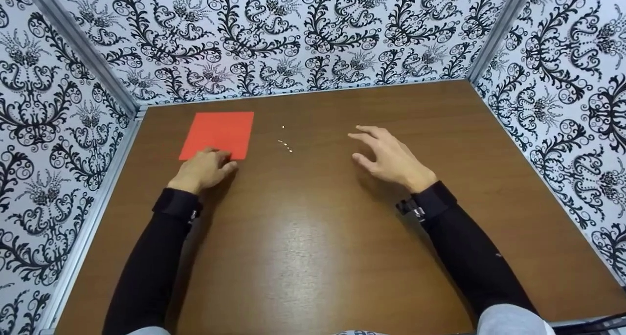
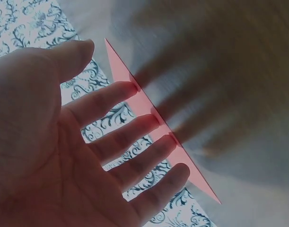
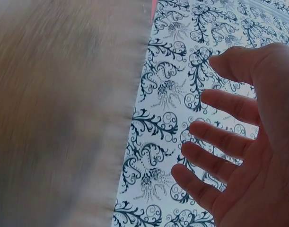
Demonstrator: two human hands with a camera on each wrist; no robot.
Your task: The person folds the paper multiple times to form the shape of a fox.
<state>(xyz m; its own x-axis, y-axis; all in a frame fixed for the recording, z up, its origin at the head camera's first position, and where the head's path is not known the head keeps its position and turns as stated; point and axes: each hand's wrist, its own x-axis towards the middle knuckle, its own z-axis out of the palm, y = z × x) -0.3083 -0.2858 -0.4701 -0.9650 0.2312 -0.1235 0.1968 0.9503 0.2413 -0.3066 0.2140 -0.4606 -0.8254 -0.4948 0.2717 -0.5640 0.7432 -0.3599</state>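
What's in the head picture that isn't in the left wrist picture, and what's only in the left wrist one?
Only the head view shows the right hand, the black sleeves and the little white specks on the brown table.

Only the left wrist view shows the palm side of the left hand.

Both show the left hand, the red sheet, the table and the patterned wall.

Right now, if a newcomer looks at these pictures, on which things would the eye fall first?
Probably the bright red sheet, lying at the far left of the brown tabletop, with the left hand's fingers at its near edge. Next come the black-and-white patterned walls at the back and sides, then the right hand, empty, right of centre.
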